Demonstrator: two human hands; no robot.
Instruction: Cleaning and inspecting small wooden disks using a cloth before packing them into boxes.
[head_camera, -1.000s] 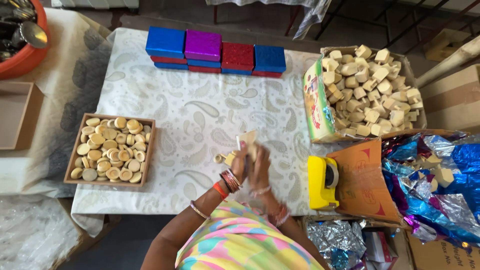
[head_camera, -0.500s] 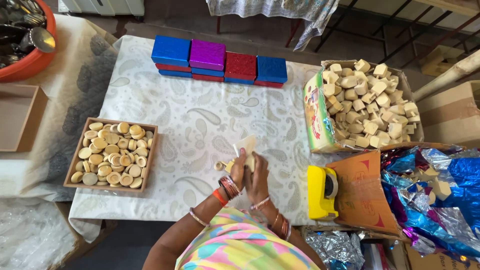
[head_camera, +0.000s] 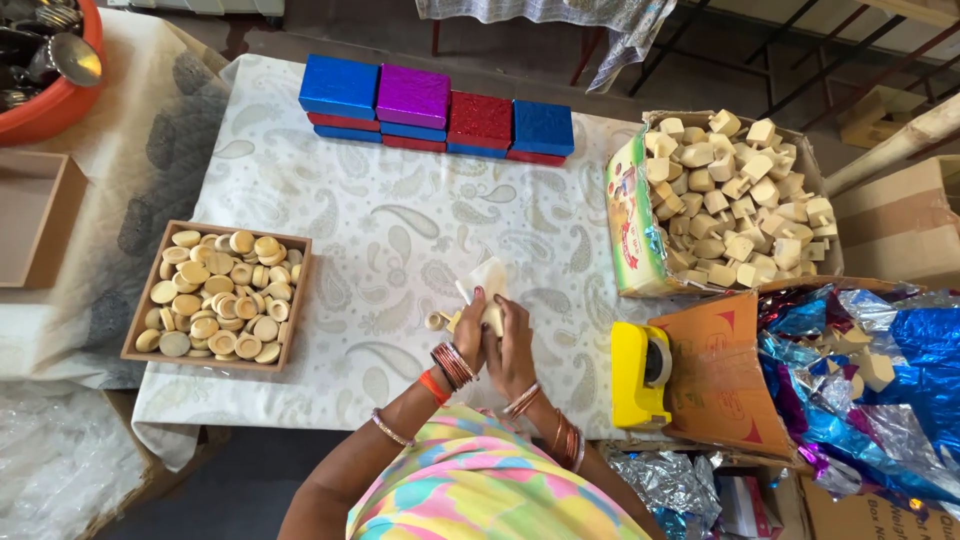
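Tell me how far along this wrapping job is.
Done: coloured boxes sit stacked at the table's far edge. In hand: both hands, left hand and right hand, hold a pale piece with white paper. Left: a full tray of round pieces and a carton of blocks.

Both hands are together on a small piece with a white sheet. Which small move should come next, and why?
Probably fold the white sheet down over the pale piece. Left hand and right hand already pinch that piece between them, and the sheet stands loose above the fingers, not yet wrapped around it.
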